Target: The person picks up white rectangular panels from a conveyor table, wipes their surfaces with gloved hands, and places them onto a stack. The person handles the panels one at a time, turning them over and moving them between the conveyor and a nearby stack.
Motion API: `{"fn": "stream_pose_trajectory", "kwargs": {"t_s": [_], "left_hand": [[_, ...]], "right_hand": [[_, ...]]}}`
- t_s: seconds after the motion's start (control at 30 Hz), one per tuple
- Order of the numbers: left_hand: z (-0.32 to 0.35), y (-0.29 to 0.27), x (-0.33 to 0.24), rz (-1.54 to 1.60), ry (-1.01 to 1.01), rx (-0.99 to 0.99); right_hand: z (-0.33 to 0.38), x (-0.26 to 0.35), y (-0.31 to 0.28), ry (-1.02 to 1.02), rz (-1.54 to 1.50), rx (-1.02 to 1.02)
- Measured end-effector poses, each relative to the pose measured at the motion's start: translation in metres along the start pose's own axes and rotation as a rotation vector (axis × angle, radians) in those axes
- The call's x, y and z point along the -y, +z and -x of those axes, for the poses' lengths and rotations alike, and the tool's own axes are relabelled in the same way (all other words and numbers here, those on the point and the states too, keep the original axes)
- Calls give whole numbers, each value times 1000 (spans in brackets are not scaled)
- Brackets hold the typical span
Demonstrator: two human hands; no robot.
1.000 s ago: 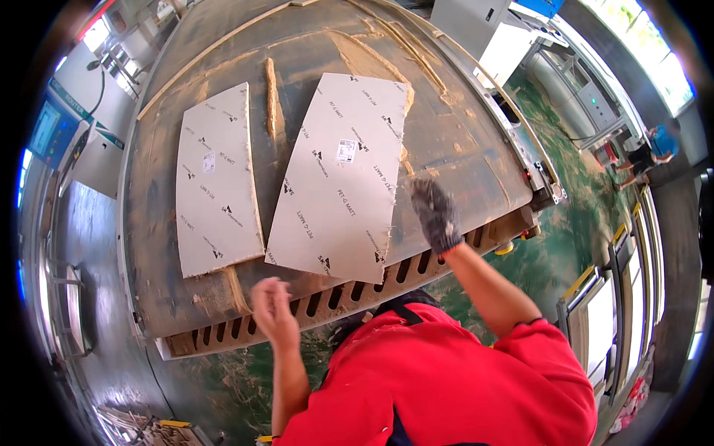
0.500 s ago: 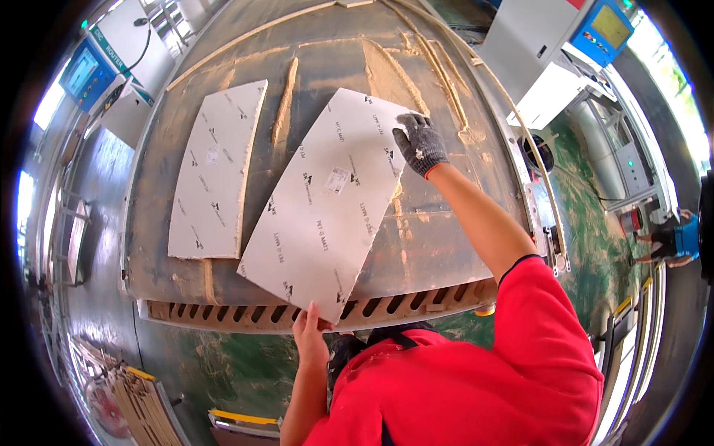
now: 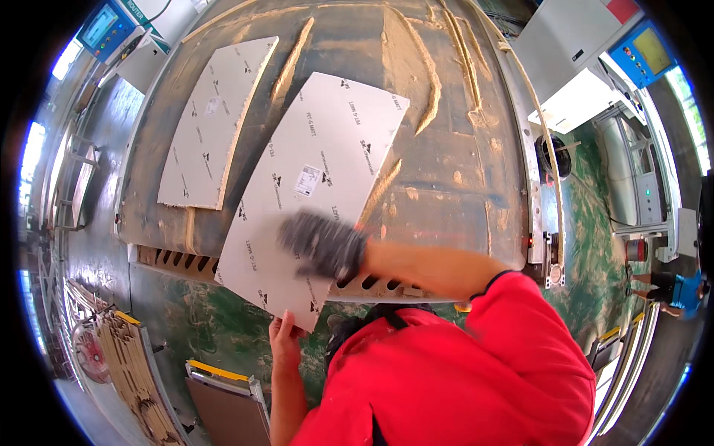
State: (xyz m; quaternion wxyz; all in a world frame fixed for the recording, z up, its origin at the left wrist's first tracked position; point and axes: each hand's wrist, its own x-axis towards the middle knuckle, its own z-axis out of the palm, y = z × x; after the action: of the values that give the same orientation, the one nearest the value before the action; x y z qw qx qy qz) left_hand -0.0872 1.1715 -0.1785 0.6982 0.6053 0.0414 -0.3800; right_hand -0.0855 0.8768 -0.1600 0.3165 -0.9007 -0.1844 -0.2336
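A white printed panel point(image 3: 338, 134) lies slanted on the dusty machine bed point(image 3: 446, 238), its near end sticking out past the front edge. My bare left hand point(image 3: 285, 334) grips the panel's near corner, thumb on top and the other fingers partly hidden. Over the lower part of the panel is my right hand point(image 3: 323, 244) in a dark grey glove; it is smeared by motion, so its fingers and any contact are unclear. A small white label point(image 3: 307, 180) is stuck on the panel. To the left rests a second white panel point(image 3: 216, 130) with a rough, dusty edge.
Ridges of sawdust point(image 3: 420, 67) cover the far bed. A slotted rail point(image 3: 372, 288) runs along its front. Control cabinets point(image 3: 576, 52) stand at the right, stacked boards point(image 3: 137, 372) at the lower left. A person in blue point(image 3: 680, 291) is at the far right.
The panel has come toward me and further over the front edge, with my left hand still at its corner. My right hand has left the far right edge and swept down across the panel.
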Motion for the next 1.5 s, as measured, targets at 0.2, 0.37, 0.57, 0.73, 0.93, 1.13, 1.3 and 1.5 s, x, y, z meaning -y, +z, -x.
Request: {"fn": "stream_pose_trajectory", "kwargs": {"t_s": [0.2, 0.37, 0.57, 0.73, 0.93, 1.13, 1.3, 1.5], "left_hand": [[-6, -18, 17, 497, 8, -174], [-11, -27, 2, -46, 13, 101], [-8, -27, 5, 53, 10, 134], [5, -17, 11, 554, -49, -83], [-2, -48, 1, 0, 28, 208], [-3, -54, 19, 98, 30, 163], [21, -38, 2, 239, 24, -74], [24, -71, 6, 81, 29, 117]], "right_hand": [[-9, 123, 83, -125, -112, -198], [10, 16, 47, 82, 476, 12], [3, 64, 57, 210, 446, -65], [-5, 178, 134, 188, 102, -67], [3, 77, 76, 404, 733, -95], [1, 121, 102, 332, 595, 26], [-8, 174, 119, 270, 339, -16], [2, 86, 61, 473, 718, 7]]}}
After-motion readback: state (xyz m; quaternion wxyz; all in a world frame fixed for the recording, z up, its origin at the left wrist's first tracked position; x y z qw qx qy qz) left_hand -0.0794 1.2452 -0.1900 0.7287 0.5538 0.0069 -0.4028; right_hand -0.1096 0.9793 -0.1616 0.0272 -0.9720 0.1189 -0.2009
